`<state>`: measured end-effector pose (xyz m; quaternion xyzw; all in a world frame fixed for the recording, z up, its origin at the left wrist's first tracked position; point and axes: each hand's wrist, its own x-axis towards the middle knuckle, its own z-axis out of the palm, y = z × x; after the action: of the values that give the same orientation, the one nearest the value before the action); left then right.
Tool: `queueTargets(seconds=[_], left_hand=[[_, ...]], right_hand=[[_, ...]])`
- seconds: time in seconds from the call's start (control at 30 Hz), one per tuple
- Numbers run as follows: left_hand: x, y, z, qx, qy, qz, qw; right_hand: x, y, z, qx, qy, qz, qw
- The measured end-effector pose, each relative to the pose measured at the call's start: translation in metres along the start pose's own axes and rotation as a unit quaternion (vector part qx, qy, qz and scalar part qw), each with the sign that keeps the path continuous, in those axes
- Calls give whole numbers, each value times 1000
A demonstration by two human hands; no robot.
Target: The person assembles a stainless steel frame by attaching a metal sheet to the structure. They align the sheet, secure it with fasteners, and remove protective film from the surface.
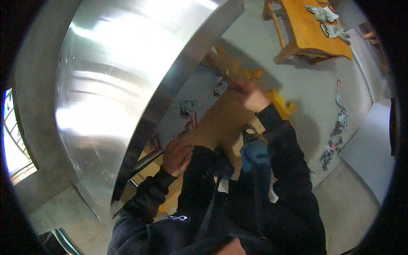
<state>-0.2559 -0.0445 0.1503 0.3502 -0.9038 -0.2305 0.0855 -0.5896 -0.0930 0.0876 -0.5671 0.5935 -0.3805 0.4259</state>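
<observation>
Two bare hands at one sheet of cardboard (pixel 216 125), low down beside and partly under a shiny metal table (pixel 106 85). Cardboard's long axis slants lower left to upper right, roughly along the table edge; far end points toward the upper right. Looks plain brown, with a pale printed panel (pixel 172 114) along its left side and ragged yellow scraps (pixel 278 104) at the right. Right hand (pixel 250 95) at far end, blurred, fingers curled; grip unclear. Left hand (pixel 176 157) near lower end, fingers bent, can't tell if gripping.
</observation>
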Motion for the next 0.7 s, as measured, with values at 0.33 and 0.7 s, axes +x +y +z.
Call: queueTargets(seconds=[0.33, 0.7], left_hand=[[45, -118, 41, 158, 174, -72, 969], [4, -108, 78, 110, 201, 60, 972]], right_hand=[[54, 3, 48, -81, -167, -174, 967], [34, 73, 97, 326, 161, 27, 931]])
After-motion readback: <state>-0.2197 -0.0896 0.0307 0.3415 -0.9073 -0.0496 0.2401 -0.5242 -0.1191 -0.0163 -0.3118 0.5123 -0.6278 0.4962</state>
